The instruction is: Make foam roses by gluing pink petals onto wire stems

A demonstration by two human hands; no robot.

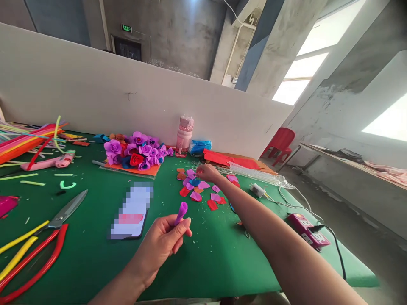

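Between the thumb and fingers of my left hand (170,235) is a small rolled purple piece (181,212), held upright above the green table. My right hand (206,173) reaches out to the far side of a scattered pile of purple, red, orange and blue petals (194,183). Its fingertips are small and partly hidden, so whether they hold a petal is unclear. A bunch of purple flowers (144,150) with a red one among them lies on an orange sheet, left of the pile.
On the green table (203,262) are a phone (132,212), red-and-yellow-handled cutters (68,209), colored strips (28,142), a pink bottle (184,136), a red sheet (230,160), a white plug (258,190) and a pink power block (308,231). A white partition (143,97) stands behind.
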